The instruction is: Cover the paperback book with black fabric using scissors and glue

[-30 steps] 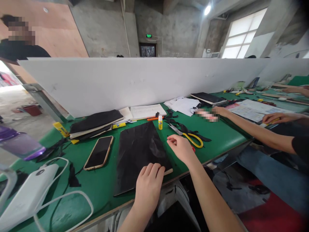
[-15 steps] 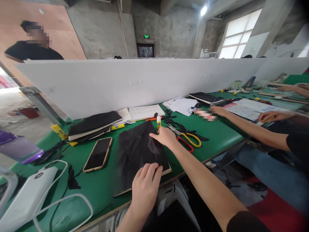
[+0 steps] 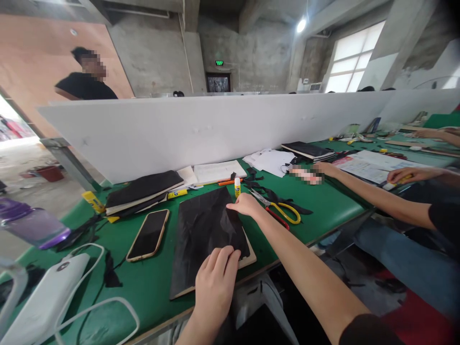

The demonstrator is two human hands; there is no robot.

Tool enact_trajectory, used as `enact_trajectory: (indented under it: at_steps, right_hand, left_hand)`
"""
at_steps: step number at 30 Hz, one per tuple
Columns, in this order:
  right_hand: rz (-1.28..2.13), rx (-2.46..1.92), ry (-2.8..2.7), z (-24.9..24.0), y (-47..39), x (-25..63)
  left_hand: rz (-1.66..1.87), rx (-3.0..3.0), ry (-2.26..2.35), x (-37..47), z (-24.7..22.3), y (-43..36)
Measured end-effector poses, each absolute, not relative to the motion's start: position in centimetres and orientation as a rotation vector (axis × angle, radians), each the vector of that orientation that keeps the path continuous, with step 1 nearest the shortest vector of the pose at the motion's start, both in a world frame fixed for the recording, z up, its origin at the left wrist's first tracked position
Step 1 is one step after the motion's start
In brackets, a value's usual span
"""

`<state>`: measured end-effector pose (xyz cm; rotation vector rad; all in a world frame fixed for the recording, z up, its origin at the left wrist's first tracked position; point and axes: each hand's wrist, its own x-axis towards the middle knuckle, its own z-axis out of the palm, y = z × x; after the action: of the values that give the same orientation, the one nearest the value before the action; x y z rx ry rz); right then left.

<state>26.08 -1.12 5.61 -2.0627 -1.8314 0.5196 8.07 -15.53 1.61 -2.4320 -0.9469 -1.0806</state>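
Observation:
A book wrapped in a thin, wrinkled black sheet [image 3: 201, 225] lies on the green table in front of me. My left hand [image 3: 217, 278] is at its near right corner, fingers bent together on the sheet's edge. At the right side my right hand [image 3: 247, 205] pinches the sheet's edge between thumb and fingers; its fingertips are partly hidden. A strip of the book's pale page or board [image 3: 248, 261] shows at the near right. Just beyond my right hand stands a glue stick [image 3: 237, 188], with scissors [image 3: 275, 207] lying open to its right.
Left of the book lie a phone [image 3: 149, 235], a white power bank [image 3: 48, 299] with its cable, and black-covered books [image 3: 143, 189]. A purple bottle [image 3: 34, 225] stands farther left. A white partition [image 3: 179, 134] runs behind. A co-worker's arms [image 3: 381, 191] reach in from the right.
More of the pale strip shows at the near right corner, as the sheet's edge there has shifted left. Both hands stay on the sheet. The person beyond the partition appears farther right.

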Motion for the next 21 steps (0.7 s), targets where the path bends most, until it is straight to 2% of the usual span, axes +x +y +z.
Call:
enact_trajectory:
  at_steps: [7, 15, 21]
  right_hand:
    - [0.691, -1.990, -1.710, 5.8, -0.8, 26.0]
    - [1.376, -1.672, -1.308, 5.0, 0.3, 27.1]
    - [1.683, -1.456, -1.033, 4.1, 0.7, 27.2]
  left_hand:
    - [-1.078, -2.450, -0.932, 8.4, 1.7, -15.6]
    - [-0.948, -2.453, -0.897, 8.5, 2.1, -15.7]
    - [-0.954, -2.481, -0.878, 8.4, 2.0, -15.7]
